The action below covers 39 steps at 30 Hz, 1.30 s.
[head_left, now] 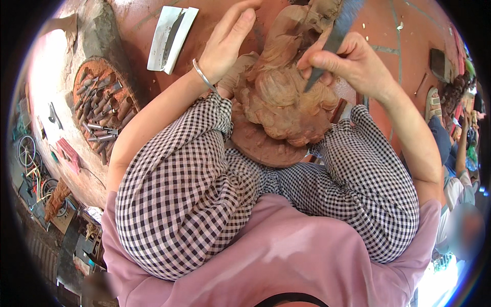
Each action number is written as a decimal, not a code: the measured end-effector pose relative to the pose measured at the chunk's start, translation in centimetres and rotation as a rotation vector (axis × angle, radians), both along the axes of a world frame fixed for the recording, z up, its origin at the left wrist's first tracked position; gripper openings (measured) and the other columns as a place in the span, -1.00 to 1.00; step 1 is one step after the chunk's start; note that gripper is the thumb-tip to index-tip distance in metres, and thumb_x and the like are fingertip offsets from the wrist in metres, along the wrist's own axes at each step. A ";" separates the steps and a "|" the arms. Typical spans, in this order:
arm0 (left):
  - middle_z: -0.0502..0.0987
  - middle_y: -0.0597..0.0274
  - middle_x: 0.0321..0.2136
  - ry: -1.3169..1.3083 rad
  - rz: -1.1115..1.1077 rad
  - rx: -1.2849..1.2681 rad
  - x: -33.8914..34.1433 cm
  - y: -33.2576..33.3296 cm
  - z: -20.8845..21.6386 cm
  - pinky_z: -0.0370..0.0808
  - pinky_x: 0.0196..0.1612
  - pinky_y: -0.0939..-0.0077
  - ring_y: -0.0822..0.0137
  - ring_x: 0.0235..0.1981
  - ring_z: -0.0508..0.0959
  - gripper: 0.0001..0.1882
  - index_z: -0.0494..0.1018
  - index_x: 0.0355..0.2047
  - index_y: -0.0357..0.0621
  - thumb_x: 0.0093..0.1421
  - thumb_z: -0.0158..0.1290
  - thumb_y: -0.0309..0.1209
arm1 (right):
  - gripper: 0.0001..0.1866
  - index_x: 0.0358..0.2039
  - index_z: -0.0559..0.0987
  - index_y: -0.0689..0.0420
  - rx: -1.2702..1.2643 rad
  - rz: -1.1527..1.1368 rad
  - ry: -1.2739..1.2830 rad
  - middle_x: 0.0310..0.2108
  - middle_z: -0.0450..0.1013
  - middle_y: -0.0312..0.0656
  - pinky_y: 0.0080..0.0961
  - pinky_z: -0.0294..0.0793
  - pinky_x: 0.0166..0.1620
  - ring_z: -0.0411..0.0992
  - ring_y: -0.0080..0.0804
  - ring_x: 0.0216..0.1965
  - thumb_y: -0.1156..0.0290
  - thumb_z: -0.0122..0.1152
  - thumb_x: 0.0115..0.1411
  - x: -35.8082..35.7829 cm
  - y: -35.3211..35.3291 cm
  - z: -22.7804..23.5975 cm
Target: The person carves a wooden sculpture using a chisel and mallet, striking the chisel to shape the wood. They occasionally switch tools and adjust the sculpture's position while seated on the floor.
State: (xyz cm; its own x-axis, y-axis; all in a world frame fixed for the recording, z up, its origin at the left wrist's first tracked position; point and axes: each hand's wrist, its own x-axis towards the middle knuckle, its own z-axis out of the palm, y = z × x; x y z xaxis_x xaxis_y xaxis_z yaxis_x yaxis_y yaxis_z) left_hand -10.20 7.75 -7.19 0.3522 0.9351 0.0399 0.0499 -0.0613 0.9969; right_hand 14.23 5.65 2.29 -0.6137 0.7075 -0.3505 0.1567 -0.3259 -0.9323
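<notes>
Between my knees stands a brown carved wooden sculpture (279, 92) with rounded, swirling forms, on a round base (268, 148). My right hand (353, 64) is closed around a brush (335, 38). Its blue bristles point up and away, and the dark pointed handle end is over the carving's right side; whether it touches cannot be told. My left hand (225, 46), with a silver bangle at the wrist, is raised left of the carving's upper part. Its fingers are stretched out and nothing shows in them. Part of the carving's far end is cut off by the picture's edge.
At left, a round hollow (84, 69) holds many wooden-handled carving tools (105, 105). A white sheet (158, 38) with a dark strip lies on the red tiled floor (381, 20). Bicycles (33, 158) stand far left. Another person (455, 189) sits at right, near a sandal (433, 102).
</notes>
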 end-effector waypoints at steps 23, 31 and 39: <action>0.36 -0.03 0.10 -0.010 -0.397 -0.721 -2.9 -5.7 -8.5 0.23 0.22 0.26 0.16 0.13 0.35 -0.20 0.30 0.14 -0.19 0.31 -0.49 0.26 | -0.83 -0.46 0.47 0.22 0.726 0.386 0.072 -0.27 0.52 -0.17 -0.34 0.50 -0.15 0.48 -0.14 -0.19 0.52 0.32 -0.03 -2.2 0.4 -1.8; 0.34 -0.04 0.09 0.026 -0.418 -0.730 -2.7 -5.4 -8.9 0.19 0.24 0.22 0.14 0.13 0.33 -0.17 0.33 0.10 -0.18 0.28 -0.47 0.31 | -0.81 -0.38 0.58 0.28 0.444 0.490 -0.115 -0.36 0.55 -0.07 -0.39 0.53 -0.21 0.54 -0.20 -0.30 0.43 0.33 0.04 -3.1 2.6 -0.9; 0.31 -0.04 0.14 -0.046 -0.447 -0.713 -3.0 -5.2 -8.9 0.19 0.24 0.25 0.14 0.17 0.29 -0.21 0.31 0.12 -0.24 0.32 -0.43 0.24 | -0.82 -0.43 0.53 0.28 0.685 0.516 -0.055 -0.51 0.48 -0.13 -0.31 0.44 -0.37 0.48 -0.18 -0.42 0.42 0.30 0.06 -3.5 2.9 -1.0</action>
State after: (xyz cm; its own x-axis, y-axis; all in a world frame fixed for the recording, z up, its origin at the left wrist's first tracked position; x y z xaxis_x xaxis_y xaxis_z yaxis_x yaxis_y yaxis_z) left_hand -13.17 2.57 -16.07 0.7078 0.5144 -0.4841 0.1291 0.5796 0.8046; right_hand 10.78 8.53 1.33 -0.9113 0.4115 0.0129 0.1817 0.4302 -0.8843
